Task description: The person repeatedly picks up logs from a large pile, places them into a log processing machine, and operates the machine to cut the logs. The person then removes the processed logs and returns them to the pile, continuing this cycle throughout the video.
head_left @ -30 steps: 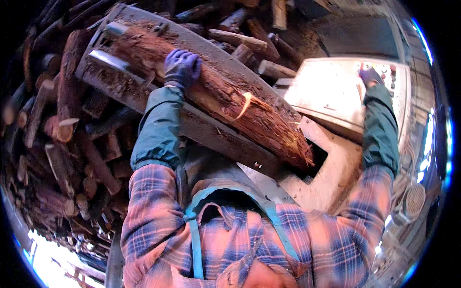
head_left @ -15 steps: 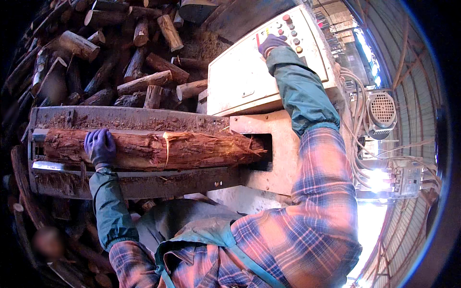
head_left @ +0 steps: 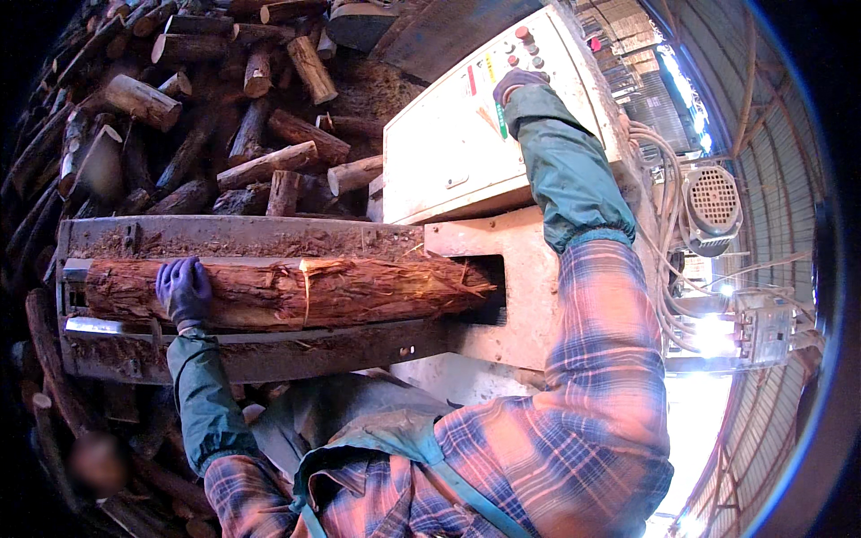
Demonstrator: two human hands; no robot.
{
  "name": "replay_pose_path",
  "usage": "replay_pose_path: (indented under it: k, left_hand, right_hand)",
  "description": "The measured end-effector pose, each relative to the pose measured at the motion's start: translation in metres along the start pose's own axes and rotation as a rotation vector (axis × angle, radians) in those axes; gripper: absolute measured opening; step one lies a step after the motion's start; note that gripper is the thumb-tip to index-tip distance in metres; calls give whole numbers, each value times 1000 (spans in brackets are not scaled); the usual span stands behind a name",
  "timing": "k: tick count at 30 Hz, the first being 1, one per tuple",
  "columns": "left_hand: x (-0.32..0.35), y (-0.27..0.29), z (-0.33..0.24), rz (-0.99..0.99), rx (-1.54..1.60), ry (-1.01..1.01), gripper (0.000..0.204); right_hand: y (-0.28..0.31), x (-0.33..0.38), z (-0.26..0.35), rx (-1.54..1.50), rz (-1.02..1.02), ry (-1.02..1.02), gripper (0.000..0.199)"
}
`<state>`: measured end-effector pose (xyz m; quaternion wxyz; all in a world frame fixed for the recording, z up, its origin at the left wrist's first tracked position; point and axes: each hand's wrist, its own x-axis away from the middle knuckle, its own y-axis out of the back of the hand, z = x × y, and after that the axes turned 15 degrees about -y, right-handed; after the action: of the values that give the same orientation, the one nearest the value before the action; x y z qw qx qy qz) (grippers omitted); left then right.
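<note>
My left hand (head_left: 184, 291), in a purple glove, lies over the near part of a stripped reddish log (head_left: 359, 291) at its left end, its fingers stretched across the wood. The log rests lengthwise in a metal trough (head_left: 386, 348). Its splintered right end reaches into a dark square opening (head_left: 490, 314) in a pale machine housing (head_left: 529, 296). My right hand (head_left: 520, 83), gloved too, is up at the buttons of a cream control panel (head_left: 466, 134). Its fingers are mostly hidden behind the glove and sleeve, so what they press cannot be seen.
A large heap of cut logs (head_left: 143, 100) spreads behind the trough and along its left side. Cables (head_left: 659, 206) hang right of the panel beside a motor with a grille (head_left: 713, 202). Wood debris (head_left: 251, 240) lies along the trough's far side.
My right hand has shifted slightly at the panel's buttons, and its fingers show less. My left hand stays on the log. The whole view has tilted a little.
</note>
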<state>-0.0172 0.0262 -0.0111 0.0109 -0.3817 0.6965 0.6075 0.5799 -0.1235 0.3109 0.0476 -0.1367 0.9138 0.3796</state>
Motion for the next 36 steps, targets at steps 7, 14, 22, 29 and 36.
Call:
replay_pose_path:
  k: [7, 14, 22, 29, 36]
  left_hand:
    - [-2, 3, -1, -13, -10, 4, 17]
    - [-1, 4, -1, -1, -5, 9, 19]
    - [-7, 5, -5, 19, 10, 28, 18]
    - [-3, 0, -5, 2, 7, 4, 18]
    - [0, 6, -6, -7, 4, 0, 18]
  right_hand:
    - [-15, -13, 13, -131, 25, -58, 49]
    - [-27, -8, 31, -276, 142, 48, 55]
    - [-35, -3, 47, -257, 103, -93, 64]
    - [-30, -16, 25, -117, 16, -77, 66]
    - [-12, -2, 6, -135, -19, -165, 52]
